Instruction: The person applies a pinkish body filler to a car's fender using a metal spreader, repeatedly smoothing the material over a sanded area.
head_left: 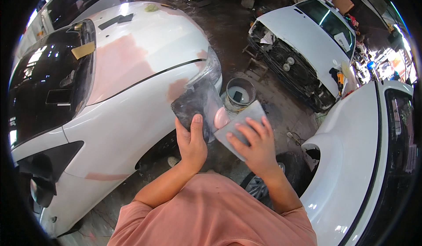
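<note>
My left hand (192, 142) grips a dark, dusty sheet of sandpaper (187, 103) by its lower edge, thumb on top. Lighter grey and held at a tilt, another sheet of sandpaper (235, 136) is in my right hand (255, 145); the fingers lie across its face and the thumb is hidden. Between the two sheets shows a smooth, rounded pink thing (221, 118), partly covered; I cannot tell what supports it. Just beyond stands a bucket (228, 84) of cloudy water with a small dark block (238, 96) in it.
On the left is a white car (145, 100) with pink filler patches; dark sheets (115, 20) and a tan piece (83, 50) lie on it. Ahead right, a white car (303, 30) has its front stripped. Another white car (351, 158) stands close on the right, near a wheel (259, 186).
</note>
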A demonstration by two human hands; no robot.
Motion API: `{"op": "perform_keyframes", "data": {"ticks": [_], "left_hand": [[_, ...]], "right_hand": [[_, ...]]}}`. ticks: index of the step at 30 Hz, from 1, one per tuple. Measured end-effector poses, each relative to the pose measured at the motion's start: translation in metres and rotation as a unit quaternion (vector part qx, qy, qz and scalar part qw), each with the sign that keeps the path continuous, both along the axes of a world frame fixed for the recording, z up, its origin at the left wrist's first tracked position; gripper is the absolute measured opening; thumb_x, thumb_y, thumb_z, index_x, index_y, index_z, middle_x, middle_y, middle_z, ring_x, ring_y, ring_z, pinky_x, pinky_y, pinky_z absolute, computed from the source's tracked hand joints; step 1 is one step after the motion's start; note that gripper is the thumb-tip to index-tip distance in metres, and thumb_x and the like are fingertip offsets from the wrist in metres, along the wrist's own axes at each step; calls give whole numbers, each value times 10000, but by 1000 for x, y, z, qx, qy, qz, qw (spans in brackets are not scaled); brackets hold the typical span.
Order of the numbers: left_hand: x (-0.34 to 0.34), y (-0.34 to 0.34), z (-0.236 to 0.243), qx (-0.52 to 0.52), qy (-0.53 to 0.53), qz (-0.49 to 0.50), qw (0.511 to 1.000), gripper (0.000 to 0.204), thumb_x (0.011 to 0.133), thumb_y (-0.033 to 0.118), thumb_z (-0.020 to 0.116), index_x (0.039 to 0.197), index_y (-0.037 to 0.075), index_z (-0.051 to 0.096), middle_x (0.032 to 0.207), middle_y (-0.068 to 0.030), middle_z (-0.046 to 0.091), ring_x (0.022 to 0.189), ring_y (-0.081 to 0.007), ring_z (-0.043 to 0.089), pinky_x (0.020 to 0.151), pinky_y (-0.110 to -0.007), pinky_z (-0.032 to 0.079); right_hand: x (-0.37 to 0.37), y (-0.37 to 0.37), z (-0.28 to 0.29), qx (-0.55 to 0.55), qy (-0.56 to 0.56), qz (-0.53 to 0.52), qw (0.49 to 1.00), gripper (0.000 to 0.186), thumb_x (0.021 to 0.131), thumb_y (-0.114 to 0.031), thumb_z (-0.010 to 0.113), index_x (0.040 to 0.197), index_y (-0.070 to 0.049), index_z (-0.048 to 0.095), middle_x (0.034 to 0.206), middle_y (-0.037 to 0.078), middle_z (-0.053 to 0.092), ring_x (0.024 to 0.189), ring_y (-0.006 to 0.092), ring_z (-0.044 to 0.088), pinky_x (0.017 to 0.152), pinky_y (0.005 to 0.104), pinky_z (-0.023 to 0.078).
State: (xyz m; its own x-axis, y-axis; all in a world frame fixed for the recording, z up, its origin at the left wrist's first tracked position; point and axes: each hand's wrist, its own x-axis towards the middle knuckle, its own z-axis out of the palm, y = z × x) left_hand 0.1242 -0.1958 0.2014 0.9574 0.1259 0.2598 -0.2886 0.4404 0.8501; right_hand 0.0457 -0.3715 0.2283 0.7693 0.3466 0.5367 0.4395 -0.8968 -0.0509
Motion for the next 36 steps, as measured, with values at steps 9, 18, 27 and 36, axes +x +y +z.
{"op": "perform_keyframes", "data": {"ticks": [9,18,27,36], "left_hand": [[100,122,16,-68,-8,193,979,403,1031,183,578,1391,31,484,1304,-98,603,1167,-224,602,1028,-384,476],[170,325,16,-16,-46,461,886,397,1050,182,544,1397,-1,485,1379,-123,549,1246,-230,540,1073,-376,430],[196,432,-13,-30,-69,537,840,425,1024,220,607,1373,1,503,1352,-125,560,1243,-254,546,1064,-395,442],[197,438,-31,-42,-95,521,847,342,1037,133,534,1358,13,512,1290,-114,602,1169,-233,597,1046,-381,467]], "right_hand": [[70,31,-64,809,344,83,469,563,882,33,550,1427,-109,520,1479,113,501,1380,355,463,1129,502,401],[179,129,-49,866,419,134,238,939,880,-843,377,1590,-243,251,1607,145,322,1445,467,333,967,814,381],[331,231,5,362,458,298,756,676,777,-231,731,1411,-80,551,1494,160,436,1448,367,337,1178,473,307],[417,363,-10,-87,255,400,876,467,847,-365,694,1289,-215,675,1406,110,532,1340,380,413,1067,584,305]]}}
